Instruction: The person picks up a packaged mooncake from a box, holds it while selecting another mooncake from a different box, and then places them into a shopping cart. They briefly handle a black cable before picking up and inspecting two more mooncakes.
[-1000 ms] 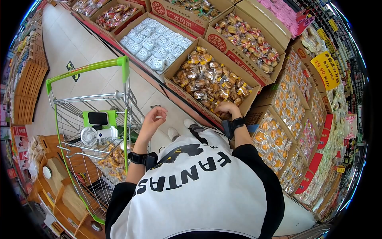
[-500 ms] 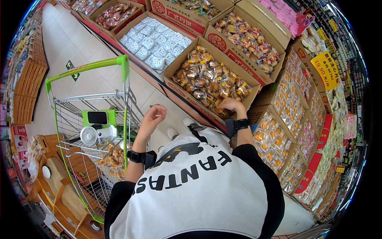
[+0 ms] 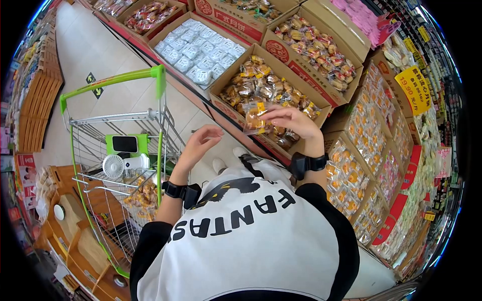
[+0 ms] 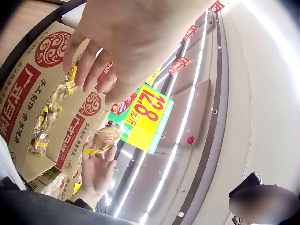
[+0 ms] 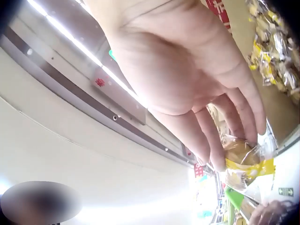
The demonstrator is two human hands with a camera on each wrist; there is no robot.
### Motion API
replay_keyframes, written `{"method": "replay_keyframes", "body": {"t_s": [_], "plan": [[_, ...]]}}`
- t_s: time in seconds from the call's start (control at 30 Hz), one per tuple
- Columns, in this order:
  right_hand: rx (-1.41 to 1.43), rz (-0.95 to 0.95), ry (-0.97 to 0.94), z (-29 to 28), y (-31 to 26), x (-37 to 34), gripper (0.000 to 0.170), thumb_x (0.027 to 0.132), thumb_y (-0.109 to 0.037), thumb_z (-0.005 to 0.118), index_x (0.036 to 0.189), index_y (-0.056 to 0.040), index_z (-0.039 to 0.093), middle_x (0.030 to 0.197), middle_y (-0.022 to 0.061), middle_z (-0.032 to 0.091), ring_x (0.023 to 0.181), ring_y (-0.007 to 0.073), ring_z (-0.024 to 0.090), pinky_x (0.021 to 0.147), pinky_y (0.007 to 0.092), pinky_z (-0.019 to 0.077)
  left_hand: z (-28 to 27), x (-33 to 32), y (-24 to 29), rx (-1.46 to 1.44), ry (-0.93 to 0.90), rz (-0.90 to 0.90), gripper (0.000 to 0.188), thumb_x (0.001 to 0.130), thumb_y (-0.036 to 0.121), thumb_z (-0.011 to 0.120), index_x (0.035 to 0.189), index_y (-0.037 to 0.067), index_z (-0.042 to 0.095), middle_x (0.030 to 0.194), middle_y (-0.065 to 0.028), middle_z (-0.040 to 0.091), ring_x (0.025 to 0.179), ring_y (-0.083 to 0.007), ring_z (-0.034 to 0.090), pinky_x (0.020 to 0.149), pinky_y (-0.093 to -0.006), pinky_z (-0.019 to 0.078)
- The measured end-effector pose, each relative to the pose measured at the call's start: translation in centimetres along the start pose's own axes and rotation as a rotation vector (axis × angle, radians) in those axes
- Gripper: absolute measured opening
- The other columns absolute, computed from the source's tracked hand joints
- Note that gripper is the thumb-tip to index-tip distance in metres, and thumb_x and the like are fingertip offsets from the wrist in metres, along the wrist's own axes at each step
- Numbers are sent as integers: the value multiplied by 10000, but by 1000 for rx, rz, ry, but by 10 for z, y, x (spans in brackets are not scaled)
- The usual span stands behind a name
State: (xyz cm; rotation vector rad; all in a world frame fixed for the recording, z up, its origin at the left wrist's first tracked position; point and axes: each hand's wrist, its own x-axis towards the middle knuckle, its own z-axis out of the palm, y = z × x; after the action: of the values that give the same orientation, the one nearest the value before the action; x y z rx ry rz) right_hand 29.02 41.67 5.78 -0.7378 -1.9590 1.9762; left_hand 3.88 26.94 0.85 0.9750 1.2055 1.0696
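In the head view the right hand pinches a clear-wrapped pastry with a yellow label above the near edge of an open carton of similar pastries. The right wrist view shows its fingers around the wrapped pastry, thumb and fingertips on the wrapper. The left hand hovers between the cart and the carton, fingers loosely bent and holding nothing. Seen from the left wrist, the left hand is in front, with the right hand and its pastry beyond.
A shopping cart with a green handle stands at the left, bearing a phone, a small white fan and a bag of pastries. White packets fill the neighbouring box. Stacked trays of wrapped goods stand at the right.
The right hand has risen out of the carton with a wrapped pastry and moved slightly left. The left hand has shifted a little right and up toward the carton.
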Motion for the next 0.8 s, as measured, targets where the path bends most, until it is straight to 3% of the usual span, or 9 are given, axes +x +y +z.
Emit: {"method": "replay_keyframes", "body": {"t_s": [0.17,0.23,0.37,0.43,0.57,0.63,0.8], "plan": [[88,-43,-187,28,-12,14,260,797,-78,530,1050,-36,575,1089,74,504,999,145,463,853,249,366,7,2,12,-94,-72,44,309,803,51,527,1103,36,458,1013,-47,537,943,-145,513,811,-278,413],[89,-48,-227,35,-10,18,286,793,-57,529,1076,-32,556,1114,83,499,1000,146,470,858,255,369,10,1,10,-272,-125,96,359,807,37,521,1146,22,401,1027,-76,531,944,-161,520,791,-288,438],[89,-87,-298,45,-13,24,325,793,-64,531,1117,-37,524,1121,83,497,1003,151,476,868,266,372,14,-5,11,-297,-89,52,392,813,30,514,1172,15,359,1042,-97,525,938,-162,528,769,-289,454],[72,-45,-376,46,-6,27,416,795,-103,545,1188,-14,444,1164,94,449,1026,164,470,877,285,383,16,-6,18,-300,-67,32,425,793,44,536,1176,1,357,1017,-93,532,937,-145,517,792,-282,438],[163,-80,-354,48,-8,27,476,804,-87,526,1251,-53,366,1134,95,488,1009,154,488,879,276,378,11,-9,13,-269,-36,21,418,784,27,544,1165,-1,373,1010,-75,535,933,-128,515,795,-263,428],[186,22,-206,40,-12,24,473,814,-97,514,1256,-48,352,1128,105,494,1004,151,493,874,271,382,10,-10,9,-198,29,49,378,779,30,552,1130,-5,417,996,-65,541,909,-114,519,792,-243,417],[116,-16,-142,28,-6,19,432,819,-120,518,1225,-46,390,1088,105,523,994,151,500,869,267,384,5,-10,6,-46,20,20,338,782,81,577,1090,-5,469,1002,-60,545,875,-116,540,752,-233,440]]}}
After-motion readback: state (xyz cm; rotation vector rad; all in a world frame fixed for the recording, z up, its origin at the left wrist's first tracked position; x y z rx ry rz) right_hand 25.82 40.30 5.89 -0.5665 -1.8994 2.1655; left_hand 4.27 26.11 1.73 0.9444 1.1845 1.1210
